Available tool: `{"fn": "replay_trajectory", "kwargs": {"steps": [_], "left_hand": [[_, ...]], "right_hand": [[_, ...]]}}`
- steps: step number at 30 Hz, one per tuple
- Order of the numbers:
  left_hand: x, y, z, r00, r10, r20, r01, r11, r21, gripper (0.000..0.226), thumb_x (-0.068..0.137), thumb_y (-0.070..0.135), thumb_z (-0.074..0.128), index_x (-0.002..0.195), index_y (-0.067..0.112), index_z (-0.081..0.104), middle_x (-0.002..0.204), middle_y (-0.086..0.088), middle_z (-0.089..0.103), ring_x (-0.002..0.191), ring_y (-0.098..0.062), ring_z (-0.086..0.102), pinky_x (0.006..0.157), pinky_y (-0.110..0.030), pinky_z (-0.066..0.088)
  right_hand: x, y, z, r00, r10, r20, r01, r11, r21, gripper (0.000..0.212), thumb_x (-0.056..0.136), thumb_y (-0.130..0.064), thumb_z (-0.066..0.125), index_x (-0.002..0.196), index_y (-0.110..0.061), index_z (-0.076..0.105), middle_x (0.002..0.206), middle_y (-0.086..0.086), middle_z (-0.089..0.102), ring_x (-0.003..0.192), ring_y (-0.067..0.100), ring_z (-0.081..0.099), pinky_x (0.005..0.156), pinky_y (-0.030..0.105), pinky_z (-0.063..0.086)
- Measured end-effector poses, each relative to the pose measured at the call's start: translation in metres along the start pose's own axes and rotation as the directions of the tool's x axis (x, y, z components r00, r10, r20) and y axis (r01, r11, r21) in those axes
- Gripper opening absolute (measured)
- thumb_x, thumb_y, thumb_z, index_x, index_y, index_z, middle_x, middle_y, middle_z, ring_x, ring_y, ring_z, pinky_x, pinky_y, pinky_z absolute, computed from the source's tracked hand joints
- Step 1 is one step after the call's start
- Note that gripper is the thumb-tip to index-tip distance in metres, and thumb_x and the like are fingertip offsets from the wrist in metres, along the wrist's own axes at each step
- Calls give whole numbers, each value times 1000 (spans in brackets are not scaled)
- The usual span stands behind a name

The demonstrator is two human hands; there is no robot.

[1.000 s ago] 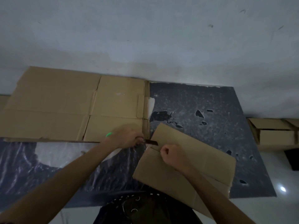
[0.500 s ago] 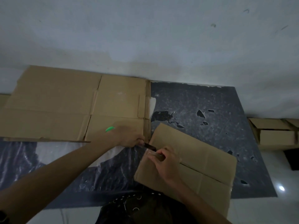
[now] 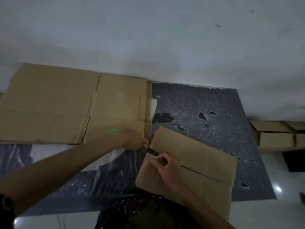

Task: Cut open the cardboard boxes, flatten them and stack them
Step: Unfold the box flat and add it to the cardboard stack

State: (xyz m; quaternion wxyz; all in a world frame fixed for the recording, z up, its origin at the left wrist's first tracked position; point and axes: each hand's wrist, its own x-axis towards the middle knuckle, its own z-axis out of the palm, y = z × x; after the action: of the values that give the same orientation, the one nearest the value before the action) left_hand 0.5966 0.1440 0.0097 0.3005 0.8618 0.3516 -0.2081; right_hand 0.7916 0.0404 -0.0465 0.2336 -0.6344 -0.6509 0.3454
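- Head view: your right hand [image 3: 166, 169] grips the brown-handled, dark-bladed knife [image 3: 152, 152], blade just beyond your knuckles at the edge of the folded brown cardboard box [image 3: 198, 159].
- Your left hand [image 3: 135, 141] seems to pinch the box corner by the blade tip, likely to steady the cut.

dark mat [image 3: 198, 100]: holed, on floor | wall [image 3: 148, 30]: pale | floor [image 3: 267, 212]: glossy white
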Motion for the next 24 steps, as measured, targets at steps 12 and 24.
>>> {"fn": "replay_trajectory", "kwargs": {"steps": [12,24], "left_hand": [[-5,2,0,998,-29,49,28,1000,14,36,105,35,30,130,25,54,127,4,59,113,-18,52,91,-31,38],[-3,3,11,998,20,53,-16,997,-71,34,104,35,31,119,21,59,120,-2,62,107,-22,54,97,-42,42]], "right_hand": [[17,-23,3,975,205,87,-181,956,-229,37,75,-36,77,61,-33,42,72,-12,48,74,11,51,79,38,46],[11,-8,8,976,205,74,-207,978,11,31,69,-21,84,63,-25,53,70,-2,57,67,13,52,63,28,44]]}}
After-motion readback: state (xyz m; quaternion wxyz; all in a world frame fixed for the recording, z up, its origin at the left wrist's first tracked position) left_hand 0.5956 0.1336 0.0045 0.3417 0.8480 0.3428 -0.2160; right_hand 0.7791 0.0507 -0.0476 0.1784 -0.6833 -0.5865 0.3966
